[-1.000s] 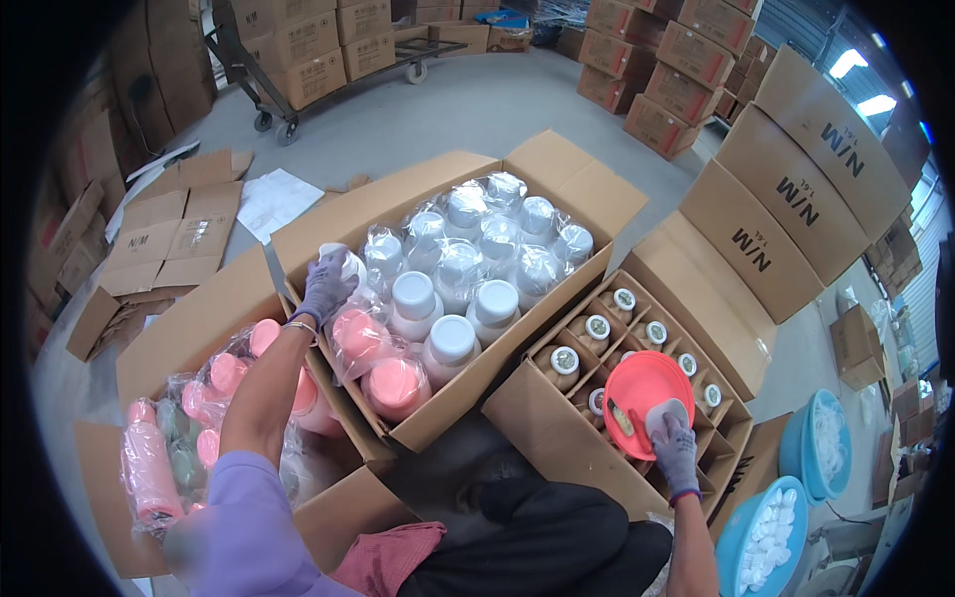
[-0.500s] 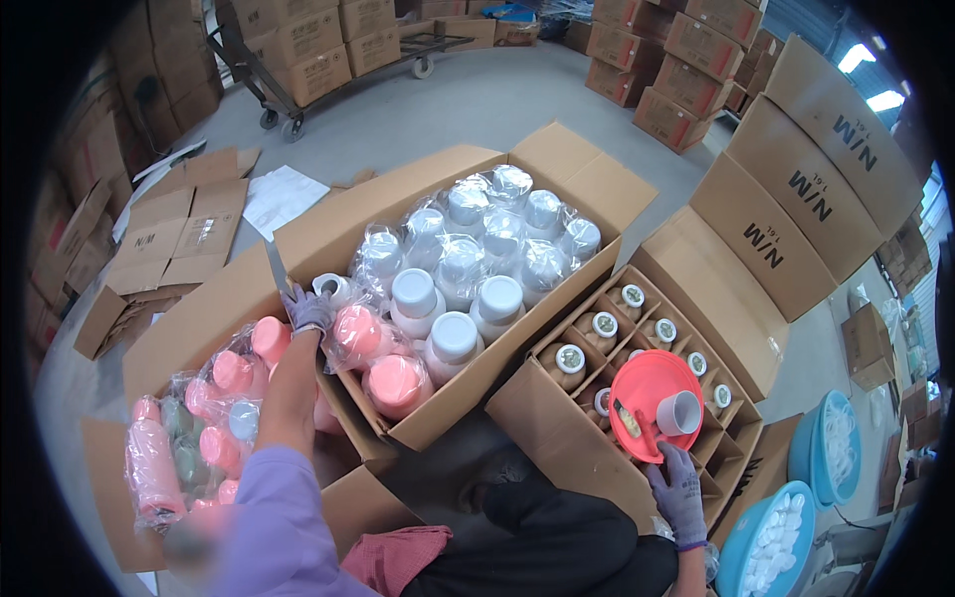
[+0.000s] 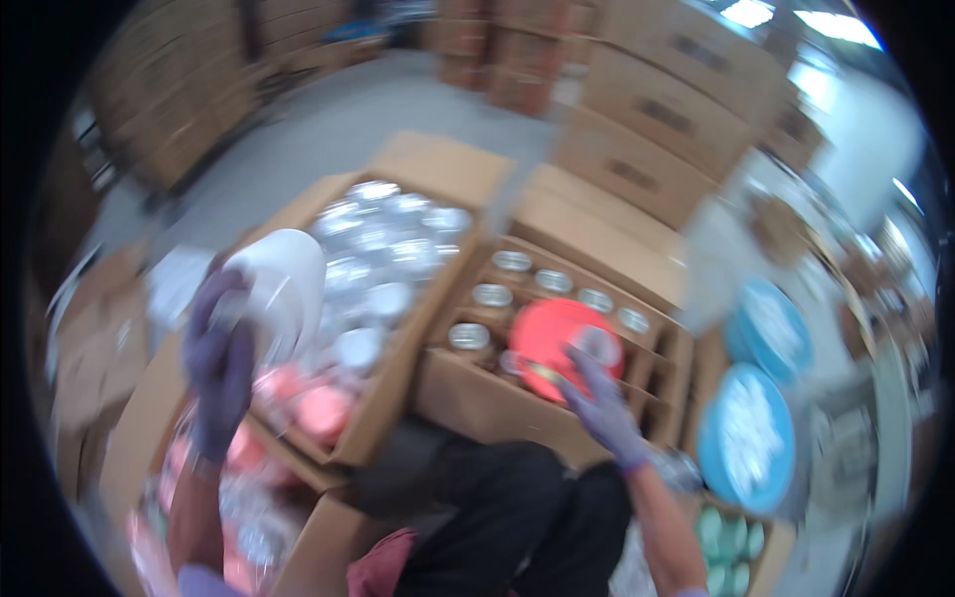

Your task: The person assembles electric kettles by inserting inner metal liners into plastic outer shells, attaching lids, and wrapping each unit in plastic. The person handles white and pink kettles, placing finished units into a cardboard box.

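Note:
My left hand [image 3: 221, 343], in a grey-purple glove, is raised at the left with its fingers closed round a large white bottle [image 3: 288, 284]. Motion blurs the bottle's outline. Over the red round tray [image 3: 542, 328] reaches my gloved right hand [image 3: 602, 408], fingers stretched toward a small white cup [image 3: 597, 346] on it. Whether they touch the cup is unclear. The tray lies on a divided carton [image 3: 497, 383] of jars or bottles with silvery round tops [image 3: 470, 336]. Left of it, another carton holds white-capped bottles [image 3: 360, 348] and pink-capped bottles [image 3: 323, 413] in clear plastic.
Two blue tubs [image 3: 744, 438] of small white parts stand at the right, near a box of pale green pieces [image 3: 724, 537]. Stacked cartons [image 3: 657, 109] rise behind. Flattened cardboard [image 3: 95, 348] lies at the left. My dark-clothed knees [image 3: 497, 497] are between the boxes.
My left hand has lifted the white bottle up from the carton. My right hand has moved from the tray's edge to over it, near the cup. The view has swung right.

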Demonstrator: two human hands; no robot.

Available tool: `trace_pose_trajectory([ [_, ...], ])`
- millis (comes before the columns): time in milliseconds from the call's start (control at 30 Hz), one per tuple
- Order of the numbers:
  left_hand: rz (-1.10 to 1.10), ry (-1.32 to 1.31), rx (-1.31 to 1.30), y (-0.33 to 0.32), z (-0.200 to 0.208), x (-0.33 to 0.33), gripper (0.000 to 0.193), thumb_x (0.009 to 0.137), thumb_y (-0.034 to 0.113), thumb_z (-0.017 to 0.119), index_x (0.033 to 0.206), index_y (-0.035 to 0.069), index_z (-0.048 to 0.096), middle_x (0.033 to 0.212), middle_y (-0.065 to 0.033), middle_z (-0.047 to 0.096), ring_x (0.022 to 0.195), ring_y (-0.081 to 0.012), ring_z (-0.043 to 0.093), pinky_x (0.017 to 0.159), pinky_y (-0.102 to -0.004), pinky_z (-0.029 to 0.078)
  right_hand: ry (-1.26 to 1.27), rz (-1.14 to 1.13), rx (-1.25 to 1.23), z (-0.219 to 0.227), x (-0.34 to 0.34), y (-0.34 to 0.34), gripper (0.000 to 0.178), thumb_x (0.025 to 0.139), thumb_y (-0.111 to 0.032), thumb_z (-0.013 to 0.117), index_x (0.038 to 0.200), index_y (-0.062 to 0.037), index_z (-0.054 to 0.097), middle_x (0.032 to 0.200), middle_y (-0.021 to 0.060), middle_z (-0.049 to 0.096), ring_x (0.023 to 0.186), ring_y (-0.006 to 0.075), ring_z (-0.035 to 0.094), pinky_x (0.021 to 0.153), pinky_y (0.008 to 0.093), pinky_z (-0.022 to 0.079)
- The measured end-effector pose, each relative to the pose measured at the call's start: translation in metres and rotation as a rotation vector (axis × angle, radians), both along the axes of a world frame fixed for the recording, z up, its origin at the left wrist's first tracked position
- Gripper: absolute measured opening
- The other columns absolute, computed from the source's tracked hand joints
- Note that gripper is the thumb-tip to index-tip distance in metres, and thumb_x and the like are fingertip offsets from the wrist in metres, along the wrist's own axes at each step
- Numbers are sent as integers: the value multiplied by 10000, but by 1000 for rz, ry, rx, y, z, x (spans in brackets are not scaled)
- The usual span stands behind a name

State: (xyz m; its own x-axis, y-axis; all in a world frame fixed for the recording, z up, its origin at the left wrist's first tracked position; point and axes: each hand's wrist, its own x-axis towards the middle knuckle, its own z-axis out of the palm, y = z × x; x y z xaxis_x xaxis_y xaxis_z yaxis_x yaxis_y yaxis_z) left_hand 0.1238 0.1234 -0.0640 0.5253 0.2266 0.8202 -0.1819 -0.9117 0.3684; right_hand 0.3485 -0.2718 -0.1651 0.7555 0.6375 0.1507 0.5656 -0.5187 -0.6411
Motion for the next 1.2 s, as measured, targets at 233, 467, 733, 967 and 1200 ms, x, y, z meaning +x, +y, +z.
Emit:
trace_pose_trajectory([
  [233, -1083, 260, 341, -221, 15, 9, 178, 882, 237, 631, 924, 64, 624, 996, -77, 677, 1003, -312, 638, 1021, -563, 415, 1271, 45, 1316, 40, -1, 24, 662, 944, -648, 517, 1283, -84, 591, 1142, 54, 652, 1029, 135, 587, 907, 319, 499],
  [467, -666, 536, -1269, -234, -51, 24, 640, 1018, 401, 423, 1466, -49, 347, 1496, -271, 388, 1359, -389, 418, 1131, -441, 355, 279, -27, 1064, 19, -121, -93, 460, 804, -303, 706, 1130, -109, 447, 1309, 136, 472, 1281, 231, 416, 1104, 396, 312],
  [733, -1065, 754, -1781, -277, -73, 8, 641, 1035, 440, 362, 1439, -55, 409, 1429, -206, 503, 1304, -306, 486, 1144, -429, 328, -87, 70, 522, 53, -179, -81, 551, 702, -325, 746, 1140, -76, 522, 1234, 131, 523, 1273, 339, 440, 1107, 488, 308],
  [967, -933, 528, -915, -281, -51, -16, 389, 992, 202, 514, 1238, -87, 605, 1337, -249, 566, 1257, -331, 528, 1127, -443, 345, 43, -201, 168, 3, -139, -142, 675, 907, -506, 600, 1389, -50, 475, 1410, 219, 452, 1364, 401, 369, 1152, 513, 267],
  [1200, -694, 736, -1220, -274, -49, 2, 370, 998, 168, 495, 1202, -115, 619, 1275, -252, 609, 1243, -327, 544, 1106, -467, 376, 347, 168, 337, 50, -147, -129, 702, 797, -400, 704, 1370, -48, 502, 1408, 177, 487, 1383, 379, 365, 1160, 490, 264],
])
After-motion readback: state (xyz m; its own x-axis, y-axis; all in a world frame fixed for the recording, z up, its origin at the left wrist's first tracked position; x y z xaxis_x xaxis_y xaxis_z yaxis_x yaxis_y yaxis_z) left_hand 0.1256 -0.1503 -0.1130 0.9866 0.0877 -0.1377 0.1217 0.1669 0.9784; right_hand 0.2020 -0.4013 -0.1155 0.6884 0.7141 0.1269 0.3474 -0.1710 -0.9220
